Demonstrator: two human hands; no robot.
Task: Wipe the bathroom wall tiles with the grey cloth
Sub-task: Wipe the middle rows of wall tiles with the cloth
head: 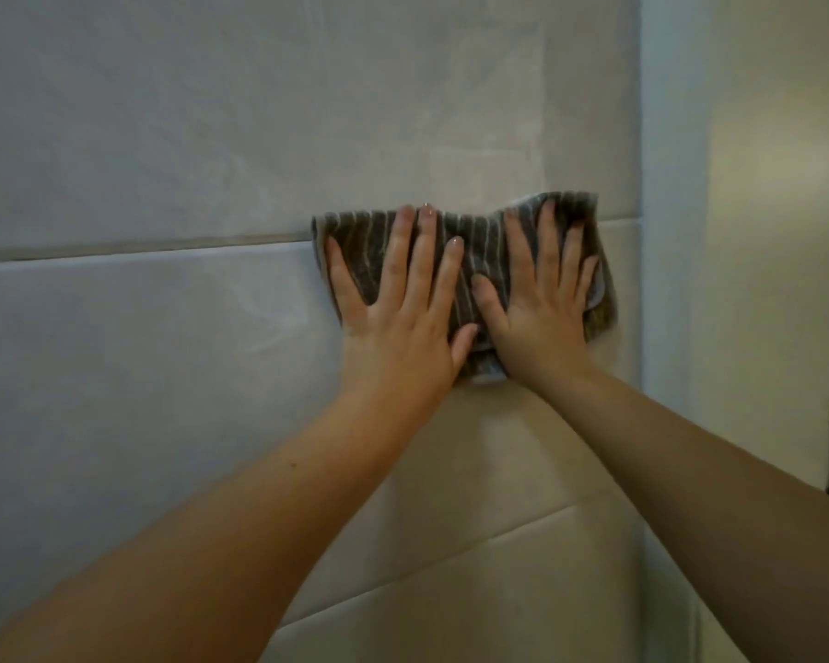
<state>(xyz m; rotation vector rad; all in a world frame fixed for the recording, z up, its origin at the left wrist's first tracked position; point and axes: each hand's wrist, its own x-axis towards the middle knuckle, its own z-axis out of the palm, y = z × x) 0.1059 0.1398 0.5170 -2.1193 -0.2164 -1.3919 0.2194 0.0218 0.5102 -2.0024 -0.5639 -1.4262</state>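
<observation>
Left hand (pixel 398 318) and right hand (pixel 542 308) flat, fingers spread — both press grey cloth (pixel 475 260) on wall tiles (pixel 164 160). Hands side by side — thumbs close.

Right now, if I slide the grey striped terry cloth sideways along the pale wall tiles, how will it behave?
Likely floppy: the grey striped cloth bunches and folds between the left hand and right hand. Probably light, since flat palms alone pin it to the pale wall tiles. It may slide easily, as the tiles look glossy.
</observation>
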